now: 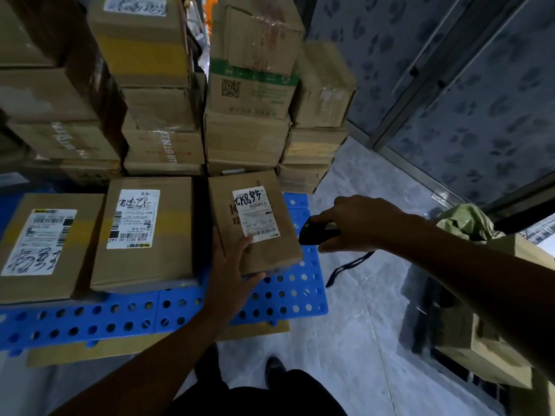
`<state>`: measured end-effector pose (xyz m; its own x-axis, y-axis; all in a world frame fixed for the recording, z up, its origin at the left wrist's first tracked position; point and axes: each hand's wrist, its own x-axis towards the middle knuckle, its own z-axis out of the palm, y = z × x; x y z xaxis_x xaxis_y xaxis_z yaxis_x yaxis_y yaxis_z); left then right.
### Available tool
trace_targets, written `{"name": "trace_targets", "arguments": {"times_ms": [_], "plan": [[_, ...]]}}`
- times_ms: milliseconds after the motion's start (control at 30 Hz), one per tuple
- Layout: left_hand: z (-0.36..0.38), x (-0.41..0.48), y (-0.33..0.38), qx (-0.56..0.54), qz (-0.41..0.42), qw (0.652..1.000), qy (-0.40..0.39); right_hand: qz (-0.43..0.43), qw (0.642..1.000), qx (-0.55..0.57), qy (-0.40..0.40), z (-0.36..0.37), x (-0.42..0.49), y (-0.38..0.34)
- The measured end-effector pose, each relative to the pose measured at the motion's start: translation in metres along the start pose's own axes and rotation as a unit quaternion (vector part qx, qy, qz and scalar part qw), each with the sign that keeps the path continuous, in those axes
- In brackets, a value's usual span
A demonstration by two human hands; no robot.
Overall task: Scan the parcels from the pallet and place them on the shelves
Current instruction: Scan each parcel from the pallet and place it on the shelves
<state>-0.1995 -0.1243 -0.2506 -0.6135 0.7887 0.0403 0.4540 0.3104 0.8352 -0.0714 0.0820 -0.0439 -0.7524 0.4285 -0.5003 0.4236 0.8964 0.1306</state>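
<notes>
Largely covered by the curled fingers of the right hand (357,223): a black scanner (316,234), only its front end showing, held tight just off the right edge of the blue pallet (282,295). Dangling below it, a dark wrist strap (348,267). Too blurred to read: the print on the white label (255,211). At the pallet's right end, a small brown parcel (270,244), gripped at its near edge by the left hand (231,274), thumb on top beside the label, fingers tucked beneath; whether lifted clear of the pallet, hard to tell. Further left on the pallet, two flat labelled boxes (144,232). Behind the pallet, stacked cartons (246,136), tops cut off.
</notes>
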Motion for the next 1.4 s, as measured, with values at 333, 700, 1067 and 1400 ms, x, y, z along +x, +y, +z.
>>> {"name": "trace_targets", "arguments": {"times_ms": [333,700,1067,1400], "plan": [[0.028,-0.033,0.03,0.04,-0.018,0.997,0.068,-0.092,0.994,-0.02,0.056,0.024,-0.034,0.044],[0.004,-0.102,0.095,-0.076,-0.012,0.979,0.19,-0.092,0.889,0.42,0.156,0.076,-0.031,0.061],[-0.12,-0.178,0.105,-0.091,-0.044,0.929,0.357,-0.244,0.805,0.512,0.176,0.016,-0.031,-0.101],[-0.308,-0.324,0.08,-0.008,-0.079,0.863,0.5,-0.4,0.747,0.493,0.199,-0.072,-0.071,-0.341]]}}
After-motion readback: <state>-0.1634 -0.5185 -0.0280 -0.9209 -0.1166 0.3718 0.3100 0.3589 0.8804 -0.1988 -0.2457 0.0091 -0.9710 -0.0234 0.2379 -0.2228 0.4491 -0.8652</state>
